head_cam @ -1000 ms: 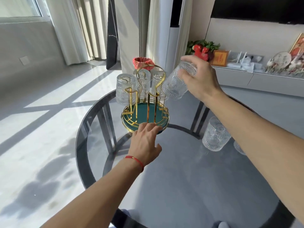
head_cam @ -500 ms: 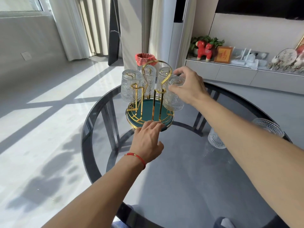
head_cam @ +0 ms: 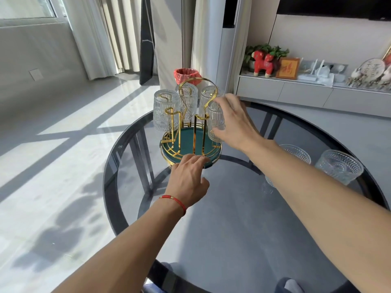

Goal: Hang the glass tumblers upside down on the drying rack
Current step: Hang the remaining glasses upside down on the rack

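Since a second ago the fourth tumbler [head_cam: 215, 123] has come down upside down onto the rack's right peg. On the round glass table [head_cam: 232, 229], the drying rack [head_cam: 191, 148] carries four inverted glasses. The right hand [head_cam: 234, 123] wraps that tumbler; the left hand [head_cam: 189, 180] presses its fingers, spread, against the rack's rim.

Round smoked-glass table [head_cam: 232, 240] with black rim bears a gold-wire drying rack [head_cam: 191, 149] and two upright ribbed glass tumblers [head_cam: 338, 167].
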Demonstrator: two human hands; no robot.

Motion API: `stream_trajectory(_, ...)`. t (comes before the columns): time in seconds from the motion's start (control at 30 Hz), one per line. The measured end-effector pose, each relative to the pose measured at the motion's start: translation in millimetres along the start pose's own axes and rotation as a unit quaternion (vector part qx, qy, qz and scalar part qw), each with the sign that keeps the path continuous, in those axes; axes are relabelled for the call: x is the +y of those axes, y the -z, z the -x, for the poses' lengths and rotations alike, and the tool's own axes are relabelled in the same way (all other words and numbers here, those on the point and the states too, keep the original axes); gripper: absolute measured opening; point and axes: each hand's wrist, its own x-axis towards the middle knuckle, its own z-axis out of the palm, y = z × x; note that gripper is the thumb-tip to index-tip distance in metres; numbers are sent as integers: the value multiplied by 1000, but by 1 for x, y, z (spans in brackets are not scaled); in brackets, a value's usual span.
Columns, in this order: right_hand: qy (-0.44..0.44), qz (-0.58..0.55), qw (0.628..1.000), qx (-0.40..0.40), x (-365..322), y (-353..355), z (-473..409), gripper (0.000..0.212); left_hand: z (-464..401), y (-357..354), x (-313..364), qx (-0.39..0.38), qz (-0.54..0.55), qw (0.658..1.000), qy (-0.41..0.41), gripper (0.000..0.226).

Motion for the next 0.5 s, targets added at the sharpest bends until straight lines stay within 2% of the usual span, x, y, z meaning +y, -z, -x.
stream_trajectory(0.13,1,17,1000,-4,2,-1,2,77,-1,0,3,3,-3,1000,3,50)
stream_trajectory(0.27,-20,-82,996,-41,11,17,15,82,0,1,5,11,-5,1000,3,47)
stream_trajectory(0.4,-14,-94,995,23,23,42,65,61,0,2,22,36,-2,999,-24,46)
stream_trajectory(0.5,-29,-113,990,74,36,57,115,41,3,1,47,41,43,996,-69,51)
